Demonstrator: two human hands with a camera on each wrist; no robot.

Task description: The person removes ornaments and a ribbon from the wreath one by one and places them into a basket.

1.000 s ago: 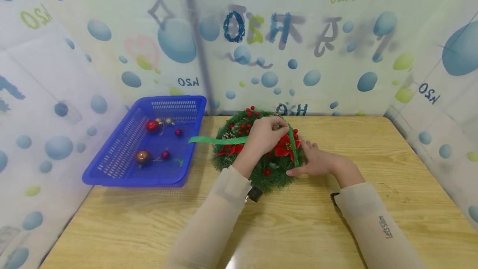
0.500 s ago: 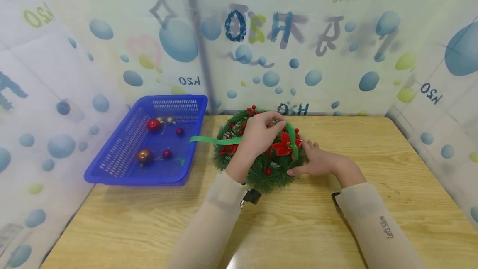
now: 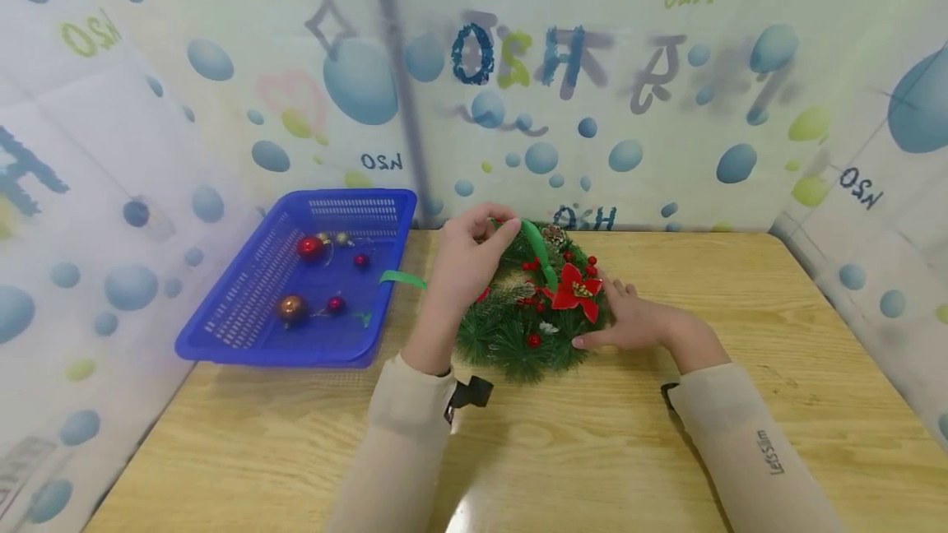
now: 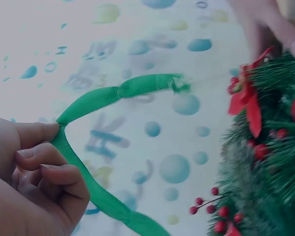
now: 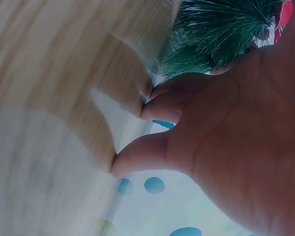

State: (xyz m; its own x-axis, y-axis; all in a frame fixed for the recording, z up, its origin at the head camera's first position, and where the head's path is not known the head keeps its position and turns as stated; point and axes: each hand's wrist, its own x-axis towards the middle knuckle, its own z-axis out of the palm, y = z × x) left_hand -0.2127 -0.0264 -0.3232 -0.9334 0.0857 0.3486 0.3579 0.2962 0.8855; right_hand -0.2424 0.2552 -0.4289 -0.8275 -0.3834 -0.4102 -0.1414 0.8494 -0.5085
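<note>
A green ribbon (image 3: 539,252) is pinched by the left hand (image 3: 467,257) over the wreath (image 3: 535,311); the wreath's right edge is steadied by the flat, relaxed right hand (image 3: 637,321).

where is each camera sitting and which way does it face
Head: worn on the head, facing forward and down at the table, wreath and blue basket; shows both sleeves and hands.
Left wrist: on the left wrist, facing the left hand pinching the green ribbon.
Right wrist: on the right wrist, facing the right hand at the wreath's edge.
All three views share the wreath.
</note>
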